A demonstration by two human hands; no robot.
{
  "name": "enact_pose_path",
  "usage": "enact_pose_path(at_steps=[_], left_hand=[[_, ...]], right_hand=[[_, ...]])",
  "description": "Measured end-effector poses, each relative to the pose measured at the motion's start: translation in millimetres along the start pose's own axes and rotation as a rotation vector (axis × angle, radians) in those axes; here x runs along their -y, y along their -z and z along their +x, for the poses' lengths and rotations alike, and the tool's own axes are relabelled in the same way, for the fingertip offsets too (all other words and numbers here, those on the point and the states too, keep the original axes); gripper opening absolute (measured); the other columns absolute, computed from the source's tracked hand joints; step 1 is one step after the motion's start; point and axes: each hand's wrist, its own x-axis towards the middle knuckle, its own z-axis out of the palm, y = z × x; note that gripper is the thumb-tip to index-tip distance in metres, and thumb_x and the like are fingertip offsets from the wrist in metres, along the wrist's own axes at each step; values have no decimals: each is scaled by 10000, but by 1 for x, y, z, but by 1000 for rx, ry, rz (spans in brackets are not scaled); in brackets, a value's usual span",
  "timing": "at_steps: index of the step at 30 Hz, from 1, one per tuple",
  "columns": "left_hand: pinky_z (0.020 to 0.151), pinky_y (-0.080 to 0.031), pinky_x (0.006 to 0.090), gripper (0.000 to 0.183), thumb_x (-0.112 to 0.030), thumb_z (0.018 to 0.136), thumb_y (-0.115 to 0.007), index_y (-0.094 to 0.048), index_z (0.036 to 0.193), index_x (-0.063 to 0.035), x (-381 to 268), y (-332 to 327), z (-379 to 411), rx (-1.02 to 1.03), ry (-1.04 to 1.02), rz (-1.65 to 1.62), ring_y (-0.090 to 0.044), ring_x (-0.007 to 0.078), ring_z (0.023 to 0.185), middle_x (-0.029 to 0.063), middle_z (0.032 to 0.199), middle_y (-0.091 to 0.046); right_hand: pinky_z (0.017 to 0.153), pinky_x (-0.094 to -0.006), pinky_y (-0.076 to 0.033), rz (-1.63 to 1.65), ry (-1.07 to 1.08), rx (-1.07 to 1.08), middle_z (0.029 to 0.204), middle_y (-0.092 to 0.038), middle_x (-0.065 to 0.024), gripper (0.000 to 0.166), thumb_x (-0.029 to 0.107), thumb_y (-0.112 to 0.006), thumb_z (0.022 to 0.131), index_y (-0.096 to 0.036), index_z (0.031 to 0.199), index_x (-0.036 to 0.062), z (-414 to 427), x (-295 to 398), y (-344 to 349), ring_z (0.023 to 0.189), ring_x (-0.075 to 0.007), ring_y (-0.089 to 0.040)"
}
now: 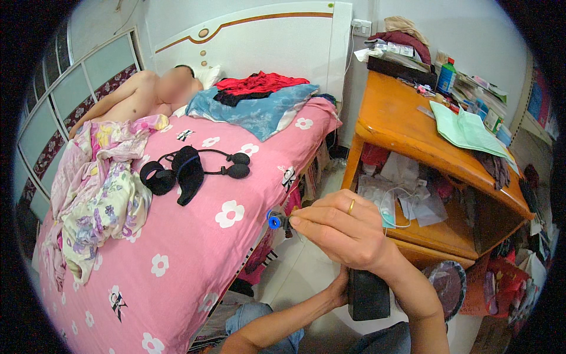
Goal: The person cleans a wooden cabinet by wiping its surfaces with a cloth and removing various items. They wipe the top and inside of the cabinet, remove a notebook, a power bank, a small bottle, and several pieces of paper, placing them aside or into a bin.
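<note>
My right hand (338,228), with a gold ring on one finger, pinches a small black push-in tube fitting (283,221) with blue collars. Below it, my left hand (339,286) grips the far side of a black box (369,295) above my lap; its fingers are mostly hidden by the box and my right hand. To the left, on the pink flowered bedsheet (177,234), lies a black padded brace (188,170) with tubes and two squeeze bulbs (236,166).
A person (132,95) lies at the bed's far left beside a floral blanket (106,194). A blue pillow (261,110) bears red clothing (261,82). On the right, a wooden cabinet (389,106) carries a green pad (464,128), a bottle (446,77) and clutter. A round plastic-wrapped object (449,290) stands below.
</note>
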Motion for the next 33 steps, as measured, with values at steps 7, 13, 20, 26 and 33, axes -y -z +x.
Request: enact_pose_path(at_steps=[7,13,20,26,33], left_hand=[[991,-492,419,924,-826,797,-379,-498,1343,-90,-1,-12,-1,-35,5,15,-582,231,1175,85,1307,-588],[1012,-474,423,958,-840,783,-380,-484,1362,-84,0,-13,-4,-87,17,21,-578,246,1184,91,1308,-588],[1042,-448,435,985,-865,782,-329,-444,1407,-113,-3,-32,-12,-127,16,32,-560,253,1215,100,1337,-567],[1054,-437,447,961,-865,796,-300,-430,1423,-148,1,-18,-3,-84,12,71,-555,244,1226,92,1352,-556],[1051,-450,429,917,-829,828,-320,-422,1425,-140,2,-17,-2,-9,18,31,-562,229,1218,85,1343,-560]], right_hand=[[676,-316,-531,-4,-16,21,881,-667,-70,246,73,-698,665,-692,902,8,-5,0,0,789,-197,-642],[593,-318,-511,39,-87,-40,839,-698,-78,229,26,-799,658,-700,865,23,-7,-1,2,716,-217,-660],[597,-328,-510,29,-208,-85,818,-690,-65,254,62,-819,649,-691,867,40,-12,-5,11,688,-220,-644],[599,-325,-510,55,-354,-124,801,-699,-75,242,90,-840,655,-701,847,38,-19,-8,17,692,-226,-650],[611,-316,-514,37,-435,-167,797,-708,-88,251,73,-858,640,-722,845,24,-24,-9,25,685,-232,-667]])
